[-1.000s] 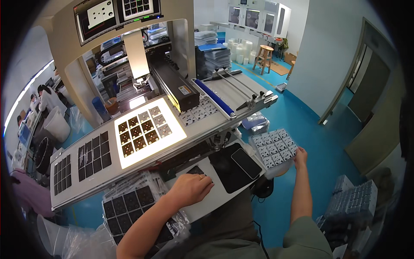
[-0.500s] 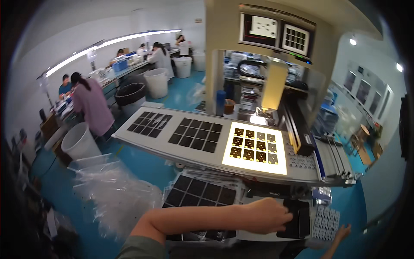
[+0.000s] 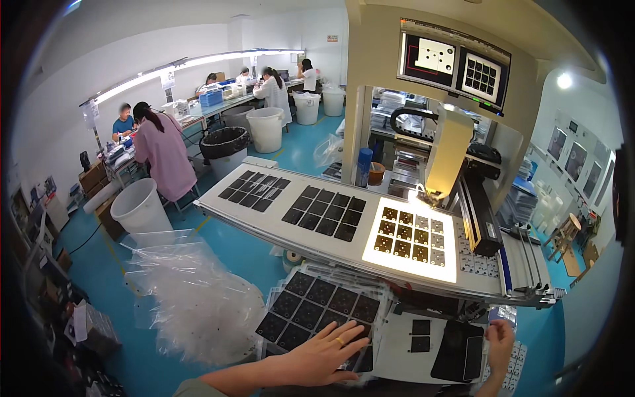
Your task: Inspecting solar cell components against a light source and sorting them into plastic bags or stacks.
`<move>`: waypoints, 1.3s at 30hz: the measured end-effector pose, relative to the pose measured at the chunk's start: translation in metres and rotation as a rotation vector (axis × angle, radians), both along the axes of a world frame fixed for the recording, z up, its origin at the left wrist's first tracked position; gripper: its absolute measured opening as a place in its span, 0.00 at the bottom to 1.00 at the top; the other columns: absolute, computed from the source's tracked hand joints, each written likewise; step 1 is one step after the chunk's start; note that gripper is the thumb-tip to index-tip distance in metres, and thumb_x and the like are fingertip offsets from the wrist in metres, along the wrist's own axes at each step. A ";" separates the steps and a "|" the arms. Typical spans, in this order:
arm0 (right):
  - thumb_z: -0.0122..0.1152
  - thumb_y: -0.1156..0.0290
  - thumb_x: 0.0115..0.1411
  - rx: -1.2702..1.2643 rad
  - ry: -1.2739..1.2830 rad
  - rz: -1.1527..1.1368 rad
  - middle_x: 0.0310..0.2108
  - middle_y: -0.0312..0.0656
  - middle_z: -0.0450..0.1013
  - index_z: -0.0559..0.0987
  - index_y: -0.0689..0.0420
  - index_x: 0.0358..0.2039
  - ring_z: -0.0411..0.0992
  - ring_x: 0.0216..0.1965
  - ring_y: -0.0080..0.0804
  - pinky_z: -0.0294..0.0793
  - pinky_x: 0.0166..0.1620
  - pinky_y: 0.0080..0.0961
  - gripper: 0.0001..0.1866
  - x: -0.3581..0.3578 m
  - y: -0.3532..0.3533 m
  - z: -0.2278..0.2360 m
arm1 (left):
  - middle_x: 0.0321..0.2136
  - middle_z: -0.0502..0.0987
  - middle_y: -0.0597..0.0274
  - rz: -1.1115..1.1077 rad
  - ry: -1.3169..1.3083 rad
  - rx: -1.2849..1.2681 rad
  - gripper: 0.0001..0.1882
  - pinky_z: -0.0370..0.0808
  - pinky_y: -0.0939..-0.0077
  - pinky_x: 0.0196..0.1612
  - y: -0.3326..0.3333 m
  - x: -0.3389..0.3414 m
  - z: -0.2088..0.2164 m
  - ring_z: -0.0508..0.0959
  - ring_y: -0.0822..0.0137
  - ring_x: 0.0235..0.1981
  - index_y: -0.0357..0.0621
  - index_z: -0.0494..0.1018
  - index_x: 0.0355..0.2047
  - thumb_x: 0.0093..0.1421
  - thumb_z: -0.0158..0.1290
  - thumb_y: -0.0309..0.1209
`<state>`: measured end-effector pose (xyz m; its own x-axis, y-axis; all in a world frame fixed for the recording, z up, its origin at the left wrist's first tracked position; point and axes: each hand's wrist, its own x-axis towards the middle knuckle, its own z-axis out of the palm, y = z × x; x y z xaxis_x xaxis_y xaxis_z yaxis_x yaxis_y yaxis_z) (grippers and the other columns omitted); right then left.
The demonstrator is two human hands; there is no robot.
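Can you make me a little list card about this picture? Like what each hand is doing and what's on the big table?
Place: a workshop with a teal floor
Left hand: lies flat on a tray of dark squares
Right hand: at the edge of a pale tray, grip unclear
Lit panel: glows, with dark squares on it
Machine table: carries two more sets of dark squares
Beside it: crumpled clear plastic bags
Far off: people at benches, white bins

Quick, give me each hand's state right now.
Left hand: open, fingers spread flat on the stack of black-celled trays.
Right hand: gripping the edge of a clear tray at the bench's right end.
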<state>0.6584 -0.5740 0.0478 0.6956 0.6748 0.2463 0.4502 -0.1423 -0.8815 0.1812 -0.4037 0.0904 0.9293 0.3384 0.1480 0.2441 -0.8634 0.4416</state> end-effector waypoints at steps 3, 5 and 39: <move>0.60 0.77 0.69 0.012 0.124 0.178 0.34 0.34 0.77 0.79 0.61 0.45 0.77 0.37 0.20 0.79 0.43 0.20 0.06 -0.062 0.028 0.016 | 0.76 0.50 0.38 0.062 0.016 -0.027 0.44 0.47 0.41 0.77 -0.002 -0.006 -0.015 0.45 0.41 0.79 0.36 0.53 0.74 0.71 0.52 0.56; 0.62 0.77 0.68 -0.039 0.025 0.270 0.34 0.34 0.78 0.80 0.60 0.44 0.77 0.37 0.21 0.79 0.43 0.21 0.06 -0.097 0.042 0.024 | 0.76 0.48 0.38 0.068 0.030 -0.029 0.46 0.45 0.41 0.77 -0.004 -0.007 -0.021 0.43 0.42 0.79 0.37 0.52 0.75 0.71 0.51 0.58; 0.63 0.66 0.70 -0.209 0.597 0.792 0.23 0.37 0.76 0.80 0.61 0.36 0.72 0.24 0.25 0.70 0.30 0.27 0.10 -0.243 0.028 -0.005 | 0.73 0.61 0.46 0.031 0.041 0.008 0.31 0.46 0.35 0.76 -0.020 -0.001 -0.006 0.55 0.46 0.77 0.40 0.64 0.71 0.71 0.52 0.38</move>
<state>0.4153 -0.5458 0.0430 -0.0003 0.9852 -0.1712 -0.0245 -0.1712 -0.9849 0.1799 -0.4239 0.0842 0.9239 0.3658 0.1124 0.2884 -0.8586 0.4238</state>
